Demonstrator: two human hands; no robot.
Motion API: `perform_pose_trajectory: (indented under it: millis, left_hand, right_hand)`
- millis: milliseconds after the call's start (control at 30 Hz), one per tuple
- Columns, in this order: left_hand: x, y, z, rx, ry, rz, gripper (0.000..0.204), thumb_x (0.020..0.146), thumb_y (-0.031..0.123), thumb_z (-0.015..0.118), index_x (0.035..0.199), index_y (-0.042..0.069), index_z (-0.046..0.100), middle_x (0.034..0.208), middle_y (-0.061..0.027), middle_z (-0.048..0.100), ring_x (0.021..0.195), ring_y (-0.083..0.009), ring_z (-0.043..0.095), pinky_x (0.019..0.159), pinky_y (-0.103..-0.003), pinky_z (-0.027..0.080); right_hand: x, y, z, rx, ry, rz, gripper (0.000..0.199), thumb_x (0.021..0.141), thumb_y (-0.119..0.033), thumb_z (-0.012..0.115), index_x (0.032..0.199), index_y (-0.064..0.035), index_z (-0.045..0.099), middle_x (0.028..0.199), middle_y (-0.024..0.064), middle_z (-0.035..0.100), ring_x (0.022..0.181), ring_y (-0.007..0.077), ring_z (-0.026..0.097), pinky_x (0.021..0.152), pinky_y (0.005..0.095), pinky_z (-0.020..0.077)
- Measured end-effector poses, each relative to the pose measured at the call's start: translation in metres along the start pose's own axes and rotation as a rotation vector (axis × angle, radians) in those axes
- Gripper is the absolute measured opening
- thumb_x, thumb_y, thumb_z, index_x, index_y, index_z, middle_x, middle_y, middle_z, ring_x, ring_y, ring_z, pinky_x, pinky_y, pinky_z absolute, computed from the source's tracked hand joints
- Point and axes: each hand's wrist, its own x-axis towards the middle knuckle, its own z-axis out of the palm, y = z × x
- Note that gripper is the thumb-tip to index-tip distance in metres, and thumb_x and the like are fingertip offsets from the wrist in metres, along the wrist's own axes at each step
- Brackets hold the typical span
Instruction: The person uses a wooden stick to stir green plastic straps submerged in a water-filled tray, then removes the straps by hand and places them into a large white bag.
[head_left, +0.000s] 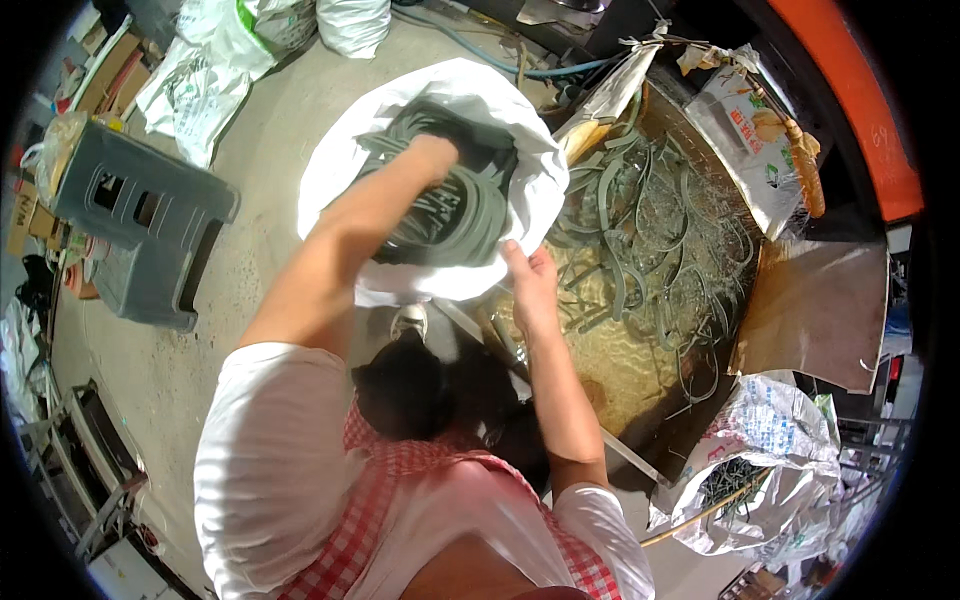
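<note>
The left hand (435, 155) is plunged into the open mouth of a white sack (530, 200) and sits among a heap of grey-green rubber rings (455, 215) that fills the sack. The fingers are buried in the rings, so I cannot tell whether they are clenched around any or simply pressing on the heap. The right hand (530, 285) grips the near rim of the sack, fingers curled over the white cloth, holding the mouth open. The sack stands on the concrete floor (270, 180), just in front of the person, who wears a white shirt under a red checked apron (400, 465).

Right beside the sack, to the person's right, lies a wide shallow tray (620, 370) with a brownish, wet-looking bottom. More of the same grey-green rings and strips (640, 235) lie scattered across it, some overlapping, and they reach close to the sack's rim. A brown board (820, 310) leans at the tray's far side.

To the left stands a grey plastic stool (140, 220) on the floor, well apart from the sack. Other white bags (215, 60) lie at the top left, and a printed sack (770, 450) with dark pieces inside sits at the lower right, near the tray's corner.
</note>
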Motion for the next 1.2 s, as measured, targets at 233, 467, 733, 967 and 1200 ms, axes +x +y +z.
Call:
perform_pose_trajectory:
  millis: [233,467,733,967,1200]
  left_hand:
    - [-0.003,0.005,-0.014,0.087,-0.115,0.061,0.072,0.068,0.011,0.065,0.133,0.013,0.034,0.12,-0.0143,0.054,0.112,-0.0273,0.052,0.092,-0.046,0.038]
    - [0.007,0.002,0.061,0.419,0.139,-0.085,0.053,0.082,0.013,0.052,0.131,0.007,0.033,0.114,-0.0114,0.051,0.109,-0.0263,0.049,0.085,-0.044,0.039]
    - [-0.056,0.013,0.012,-0.109,0.911,0.177,0.045,0.08,0.012,0.059,0.123,0.005,0.045,0.109,-0.0141,0.058,0.1,-0.0288,0.056,0.085,-0.039,0.043]
    - [-0.11,0.224,0.067,-2.411,0.132,-0.158,0.019,0.08,0.005,0.058,0.098,0.003,0.054,0.088,-0.0072,0.057,0.079,-0.0157,0.056,0.071,-0.028,0.046]
    - [-0.017,0.236,0.221,-1.955,-0.1,0.06,0.017,0.083,0.009,0.057,0.099,0.005,0.058,0.093,-0.0085,0.061,0.084,-0.019,0.057,0.077,-0.032,0.046]
  right_hand:
    - [-0.008,0.001,-0.037,-0.3,-0.109,-0.039,0.043,0.087,-0.023,0.06,0.122,-0.0011,0.047,0.1,0.0052,0.059,0.089,0.0117,0.054,0.079,0.0255,0.0438]
    - [-0.018,0.031,-0.097,-0.771,-0.338,0.188,0.052,0.086,-0.03,0.057,0.128,-0.0023,0.043,0.116,0.0138,0.056,0.105,0.025,0.054,0.092,0.0356,0.0415]
    - [-0.032,0.082,-0.19,-1.373,-0.582,0.244,0.049,0.078,-0.035,0.063,0.117,-0.0061,0.055,0.105,0.0165,0.062,0.099,0.0316,0.059,0.086,0.0367,0.0451]
    - [0.016,0.173,-0.182,-0.902,-0.789,0.078,0.03,0.087,-0.025,0.052,0.107,-0.0038,0.059,0.099,0.0088,0.063,0.094,0.0222,0.055,0.086,0.0346,0.0423]
    - [0.001,0.112,-0.176,-0.215,-0.512,0.137,0.031,0.089,-0.025,0.048,0.11,-0.0048,0.057,0.103,0.0095,0.06,0.096,0.0174,0.054,0.087,0.0308,0.0404]
